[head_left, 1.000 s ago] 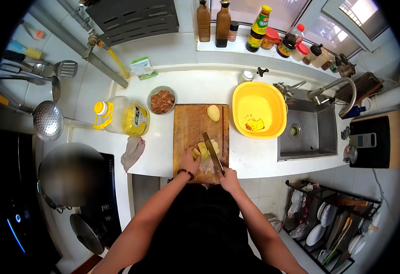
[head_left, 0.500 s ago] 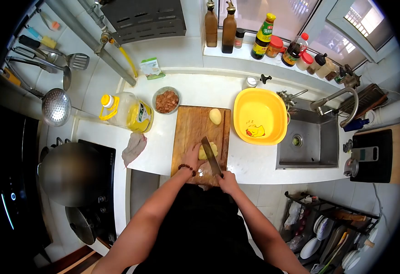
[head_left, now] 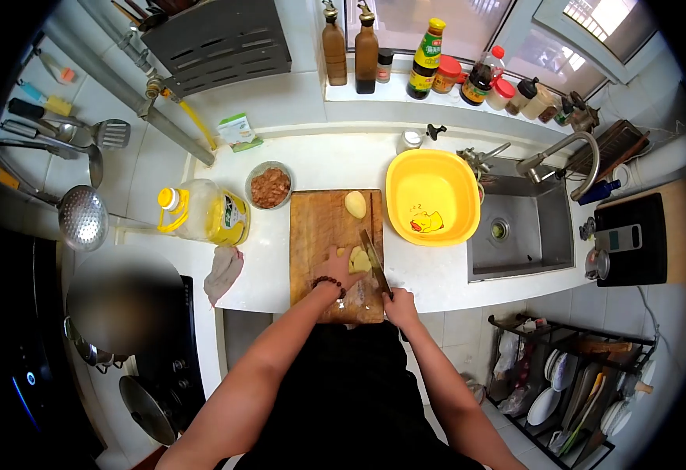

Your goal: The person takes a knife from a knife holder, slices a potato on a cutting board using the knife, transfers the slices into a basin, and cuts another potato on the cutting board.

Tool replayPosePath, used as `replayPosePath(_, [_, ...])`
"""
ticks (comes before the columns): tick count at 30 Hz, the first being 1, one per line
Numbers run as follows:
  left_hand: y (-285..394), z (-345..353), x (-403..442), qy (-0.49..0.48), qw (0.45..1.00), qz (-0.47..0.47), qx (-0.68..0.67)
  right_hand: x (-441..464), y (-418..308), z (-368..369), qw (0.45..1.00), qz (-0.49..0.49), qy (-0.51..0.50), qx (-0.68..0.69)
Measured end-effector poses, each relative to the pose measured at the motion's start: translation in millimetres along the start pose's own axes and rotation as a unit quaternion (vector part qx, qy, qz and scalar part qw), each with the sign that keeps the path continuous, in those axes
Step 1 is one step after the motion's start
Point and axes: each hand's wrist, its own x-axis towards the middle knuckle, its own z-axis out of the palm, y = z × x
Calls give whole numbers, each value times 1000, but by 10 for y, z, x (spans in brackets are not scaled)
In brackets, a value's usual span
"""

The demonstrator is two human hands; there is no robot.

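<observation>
Reddish-brown meat [head_left: 271,188] in a bowl [head_left: 250,186] beside the cutting board [head_left: 309,223]

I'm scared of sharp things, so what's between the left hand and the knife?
In the head view, cut yellow pieces lie on the board between the left hand and the knife.

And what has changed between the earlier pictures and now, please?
The right grip has carried the knife toward the right edge of the board; the left grip has also shifted right, beside the cut pieces. The knife is still held; the potato, meat and basin stay in place.
</observation>
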Motion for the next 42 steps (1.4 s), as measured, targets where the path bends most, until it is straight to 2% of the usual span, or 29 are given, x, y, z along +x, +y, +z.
replayPosePath(2, [-42, 141, 126, -1, 998, -21, 54, -8, -35, 21, 1000, -1, 10, 21])
replayPosePath(9, [-7, 124, 283, -41, 995, -50, 79, 20, 67, -7, 997, 35, 3, 67])
replayPosePath(12, [-107, 187, 312, -23, 995, -34, 87, 105, 242, -94, 998, -10, 11, 66])
replayPosePath(14, [-147, 231, 307, 6, 998, -28, 52, 169, 229, -246, 947, 132, -145, 256])
replayPosePath(15, [-151, 237, 303, 6, 998, -31, 53, 188, 234, -265, 921, 153, -178, 311])
replayPosePath(19, [-145, 248, 255, 33, 999, -27, 30, 165, 231, -185, 927, 132, -208, 284])
replayPosePath(22, [-221, 362, 265, 77, 996, -35, 3, 86, 71, -151, 941, 113, -182, 261])
replayPosePath(24, [-367, 547, 310, 108, 994, -34, -9, -2, -137, -189, 969, 69, -144, 189])
replayPosePath(26, [-564, 665, 362, 143, 979, 9, -148, -29, -220, -153, 971, 71, -139, 178])
replayPosePath(30, [-493, 522, 190, 151, 979, 37, -131, -88, -298, -164, 975, 76, -133, 163])
replayPosePath(32, [-386, 453, 192, 94, 992, 18, -78, -95, -295, -187, 975, 72, -133, 162])
replayPosePath(35, [-450, 531, 309, 82, 994, 25, -71, -91, -263, -241, 973, 81, -134, 170])
replayPosePath(39, [-394, 457, 252, 73, 995, 24, -59, -107, -179, -198, 975, 82, -135, 159])
replayPosePath(42, [-343, 502, 274, 95, 995, -2, 1, -156, -164, -136, 975, 93, -123, 157])
